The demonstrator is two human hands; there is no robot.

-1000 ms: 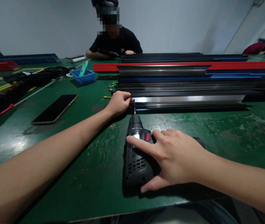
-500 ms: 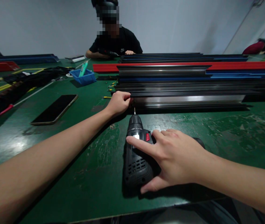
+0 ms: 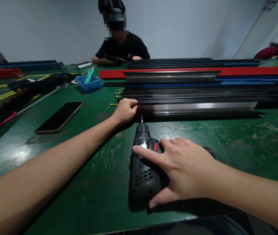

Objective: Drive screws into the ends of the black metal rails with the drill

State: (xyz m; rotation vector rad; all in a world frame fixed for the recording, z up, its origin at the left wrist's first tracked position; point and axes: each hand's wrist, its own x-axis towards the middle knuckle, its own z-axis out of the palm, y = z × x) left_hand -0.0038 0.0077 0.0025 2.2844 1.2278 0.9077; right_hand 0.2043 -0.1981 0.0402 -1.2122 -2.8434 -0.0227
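Observation:
My right hand (image 3: 178,166) grips a black cordless drill (image 3: 145,173) lying on its side on the green table. Its index finger stretches along the drill's body, above the red switch. The drill's bit points away from me, at the left end of the nearest metal profile (image 3: 197,107), a long piece with a shiny silver face and dark edges. At that same end, my left hand (image 3: 126,109) has its fingers pinched together against the profile. What sits between those fingertips is hidden. A yellow-sleeved wire end (image 3: 114,104) pokes out just left of this hand.
Long black, blue and red profiles (image 3: 239,70) lie stacked behind. On the left are a phone (image 3: 59,118), a blue bin (image 3: 90,87) with a turquoise cutter, a red-handled tool (image 3: 5,120) and a dark wire bundle (image 3: 33,86). Across the table sits a person (image 3: 125,49) with another drill.
The whole view has shifted slightly, so things appear a little lower. Both hands, the drill and the profile keep nearly the same places relative to each other.

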